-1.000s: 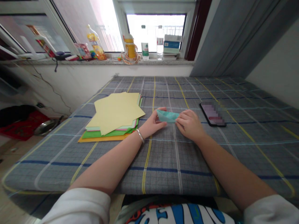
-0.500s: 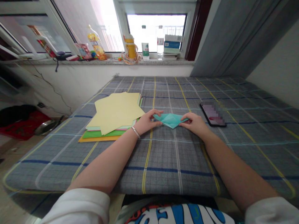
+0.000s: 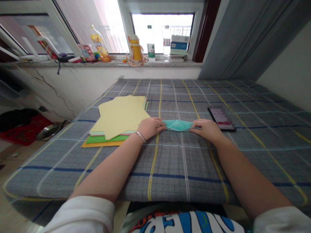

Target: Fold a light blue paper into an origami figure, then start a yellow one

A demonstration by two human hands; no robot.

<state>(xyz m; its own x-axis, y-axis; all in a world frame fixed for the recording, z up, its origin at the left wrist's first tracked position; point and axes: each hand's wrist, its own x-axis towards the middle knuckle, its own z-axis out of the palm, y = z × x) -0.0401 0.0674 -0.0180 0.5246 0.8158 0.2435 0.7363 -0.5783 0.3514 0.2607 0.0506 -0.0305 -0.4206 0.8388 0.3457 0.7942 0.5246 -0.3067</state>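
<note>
Left hand [image 3: 149, 127]: fingers closed in a pinch on the left tip of the folded teal paper [image 3: 178, 125]. Knuckles up, heel of the hand low over the cloth. A thin silver bracelet [image 3: 141, 136] sits on the wrist just behind it.

Right hand [image 3: 206, 128]: likewise closed in a pinch, on the right tip of the same paper. Fingertips point inward, toward the left hand.

Folded teal paper: stretched between the two hands as a long, narrow shape with pointed ends and a centre crease. It lies level, at or just above the cloth. I cannot tell whether its underside touches.

Bench [image 3: 182, 161]: covered in grey checked cloth with yellow, white and blue lines. Both forearms reach out over it from the near edge.

Stack of coloured sheets [image 3: 121, 118]: just outside the left hand, flat on the cloth. Pale yellow is on top, with green and orange edges showing beneath. The left hand's knuckles are close to its nearest corner, apart from it.

Phone [image 3: 221, 118]: just beyond the right hand and slightly to its outer side, lying flat with the screen up, not touched.

Windowsill [image 3: 102, 64]: well beyond both hands, carrying bottles, a yellow flask [image 3: 135, 48] and a small pile of books [image 3: 179, 48].
</note>
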